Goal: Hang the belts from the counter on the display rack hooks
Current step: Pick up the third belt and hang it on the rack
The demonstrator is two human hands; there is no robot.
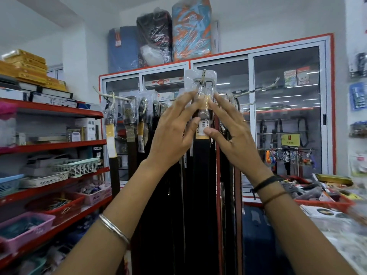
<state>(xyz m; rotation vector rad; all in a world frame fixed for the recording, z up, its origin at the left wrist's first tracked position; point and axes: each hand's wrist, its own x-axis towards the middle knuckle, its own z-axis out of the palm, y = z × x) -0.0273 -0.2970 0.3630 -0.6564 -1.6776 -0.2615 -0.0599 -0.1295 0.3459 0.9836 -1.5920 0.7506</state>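
A dark belt (202, 155) hangs straight down in front of me, its metal buckle (200, 82) wrapped in clear plastic, with a yellow price tag below. The buckle sits at the tip of a rack hook that points toward me. My left hand (174, 128) pinches the belt just under the buckle from the left. From the right, my right hand (230, 124) grips the same spot. Several other belts (137, 124) hang on a white hook arm (113, 96) to the left. Another white hook arm (258, 88) reaches right, behind my hands.
Red shelves (57, 145) with baskets and boxes fill the left side. A glass-door cabinet (288, 108) stands behind the rack. A counter (337, 225) at the right carries a red tray (325, 203) of small goods. Wrapped bundles lie on top of the cabinet.
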